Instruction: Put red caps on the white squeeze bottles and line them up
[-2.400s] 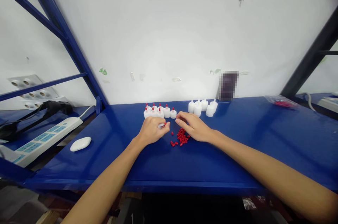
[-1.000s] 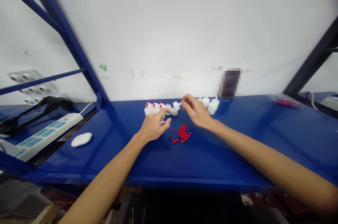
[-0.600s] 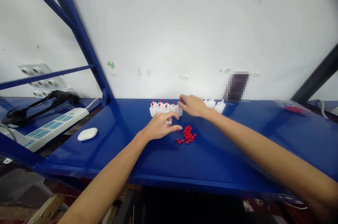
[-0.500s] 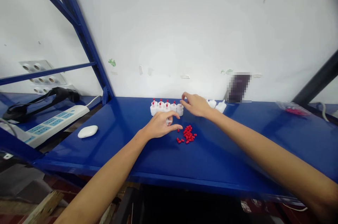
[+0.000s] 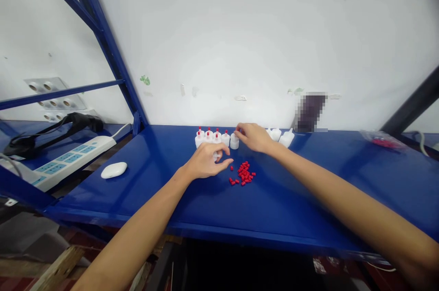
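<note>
My left hand (image 5: 210,161) is in front of a group of white bottles with red caps (image 5: 225,139). Its thumb and index finger are apart, while the other fingers curl round a small white piece (image 5: 216,156). My right hand (image 5: 253,136) has its fingertips at the top of a white bottle (image 5: 234,141) that shows no red cap, at the right end of the group. Whether those fingertips pinch anything is too small to tell. Loose red caps (image 5: 245,173) lie in a pile on the blue table (image 5: 281,204), nearer than both hands.
More white bottles (image 5: 286,138) are behind my right wrist. A pixelated dark object (image 5: 310,113) leans at the wall. A plastic bag with red pieces (image 5: 384,141) lies far right. At left are a white case (image 5: 114,170), a power strip (image 5: 68,161) and a black strap (image 5: 78,123).
My left hand has shifted slightly left, away from the bottle at the right end, so more of that bottle shows. My right hand has hardly moved.
</note>
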The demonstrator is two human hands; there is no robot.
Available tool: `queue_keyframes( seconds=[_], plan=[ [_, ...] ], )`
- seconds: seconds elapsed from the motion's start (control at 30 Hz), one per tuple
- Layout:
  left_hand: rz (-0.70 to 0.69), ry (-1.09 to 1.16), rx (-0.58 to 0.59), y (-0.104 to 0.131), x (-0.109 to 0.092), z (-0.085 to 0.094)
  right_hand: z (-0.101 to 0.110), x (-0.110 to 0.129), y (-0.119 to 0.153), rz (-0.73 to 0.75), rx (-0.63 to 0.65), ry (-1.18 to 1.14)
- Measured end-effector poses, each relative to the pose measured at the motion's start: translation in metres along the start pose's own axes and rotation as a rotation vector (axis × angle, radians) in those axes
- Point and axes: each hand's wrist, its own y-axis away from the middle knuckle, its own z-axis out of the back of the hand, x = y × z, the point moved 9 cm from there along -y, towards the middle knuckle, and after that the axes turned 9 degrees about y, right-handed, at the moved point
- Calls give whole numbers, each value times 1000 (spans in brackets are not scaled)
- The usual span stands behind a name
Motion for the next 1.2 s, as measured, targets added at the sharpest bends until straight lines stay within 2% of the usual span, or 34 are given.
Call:
queue_keyframes(
  seconds=[0.13, 0.23, 0.33, 0.43, 0.6, 0.7, 0.87, 1.03, 1.13, 1.2],
  plan=[
    [-23, -108, -15, 1, -4, 2, -4, -3, -2, -36, 36, 32],
    [13, -172, -31, 1, 1, 4, -6, 1, -3, -21, 44, -91],
    [57, -188, -36, 1, 6, 5, 2, 1, 4, -43, -12, -177],
    [79, -224, -16, 0, 8, 4, 14, 5, 22, -43, -63, -123],
    [79, -167, 8, -1, 9, 1, 4, 56, 62, 393, 136, -142],
    [104, -28, 3, 1, 14, 2, -1, 68, 72, 477, 166, -143],
    [164, 52, -28, 4, 22, 4, -9, 68, 71, 434, 180, -130],
    [166, 74, -22, 1, 17, 2, -11, 60, 66, 348, 126, -229],
    [129, 69, -24, -1, 13, 2, -7, 50, 63, 226, 69, -353],
    [121, 58, -35, -1, 13, 2, -1, 46, 63, 152, 31, -522]
  ],
)
